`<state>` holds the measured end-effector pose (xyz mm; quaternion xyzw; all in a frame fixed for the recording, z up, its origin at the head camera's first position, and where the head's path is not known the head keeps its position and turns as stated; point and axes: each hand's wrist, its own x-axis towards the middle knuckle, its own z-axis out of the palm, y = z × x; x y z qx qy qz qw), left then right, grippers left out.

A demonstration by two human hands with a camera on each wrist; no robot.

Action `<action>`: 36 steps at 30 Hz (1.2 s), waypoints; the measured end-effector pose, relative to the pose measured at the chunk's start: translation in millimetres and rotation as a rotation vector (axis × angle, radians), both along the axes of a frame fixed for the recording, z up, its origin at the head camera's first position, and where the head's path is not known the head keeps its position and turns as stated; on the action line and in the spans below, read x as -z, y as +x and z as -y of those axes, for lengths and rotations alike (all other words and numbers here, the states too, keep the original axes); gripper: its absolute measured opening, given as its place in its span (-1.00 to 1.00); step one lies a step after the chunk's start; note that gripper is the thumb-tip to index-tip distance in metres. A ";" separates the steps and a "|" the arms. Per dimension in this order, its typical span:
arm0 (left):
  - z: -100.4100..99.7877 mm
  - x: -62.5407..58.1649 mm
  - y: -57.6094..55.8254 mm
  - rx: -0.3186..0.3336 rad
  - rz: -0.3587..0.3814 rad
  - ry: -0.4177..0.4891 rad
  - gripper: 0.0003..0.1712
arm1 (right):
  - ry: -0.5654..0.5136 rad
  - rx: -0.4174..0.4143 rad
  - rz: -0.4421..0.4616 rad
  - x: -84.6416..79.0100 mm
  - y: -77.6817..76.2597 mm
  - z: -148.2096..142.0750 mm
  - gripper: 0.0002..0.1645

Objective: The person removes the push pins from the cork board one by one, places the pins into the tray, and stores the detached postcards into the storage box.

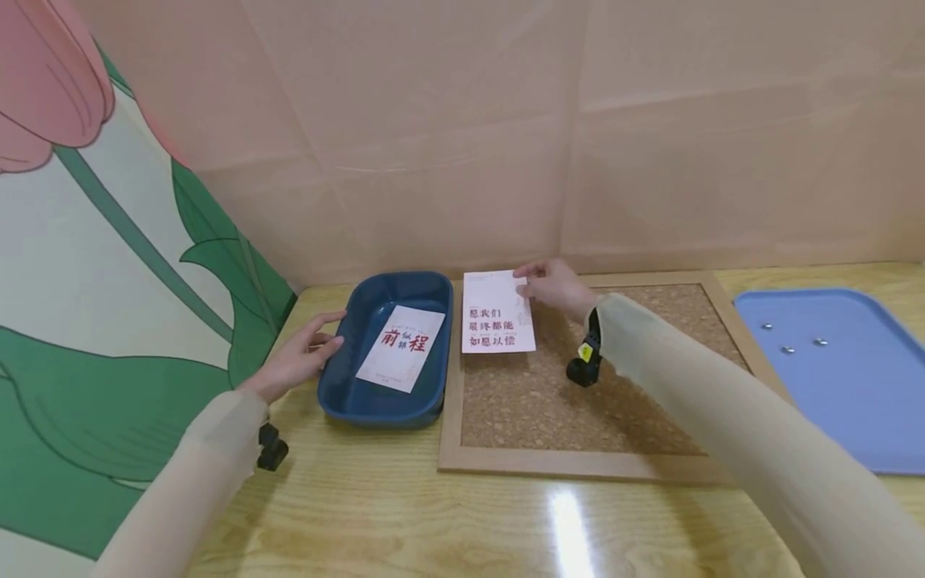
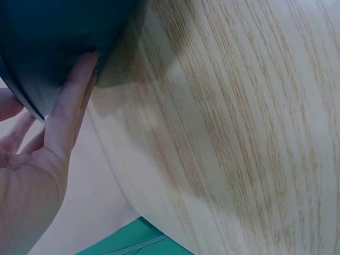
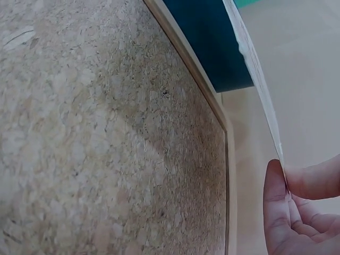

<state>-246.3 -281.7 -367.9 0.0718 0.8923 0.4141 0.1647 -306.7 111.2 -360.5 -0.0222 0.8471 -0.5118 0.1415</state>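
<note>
My right hand pinches the upper right edge of a white card printed with dark red characters. The card stands over the left side of a wood-framed corkboard. From the right wrist view, the card appears edge-on and slightly bowed between thumb and fingers. At the left, my left hand touches the side of a dark blue bin with extended fingers. A second white card, with red and blue characters, lies inside that bin.
To the right of the corkboard, a light blue tray bears several small shiny metal pieces. Everything stands on a wood-grain table. A beige cloth hangs behind, and a flower-patterned panel borders the left.
</note>
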 end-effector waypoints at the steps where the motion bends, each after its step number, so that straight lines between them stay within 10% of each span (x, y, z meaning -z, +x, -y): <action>1: 0.2 -0.1 0.0 0.001 0.002 0.003 -0.36 | 0.000 -0.001 0.005 -1.3 0.7 0.4 -0.55; 36: -6.0 3.2 -6.0 -0.028 0.029 -0.050 -0.35 | -0.003 -0.006 0.016 -10.4 3.1 53.7 -0.61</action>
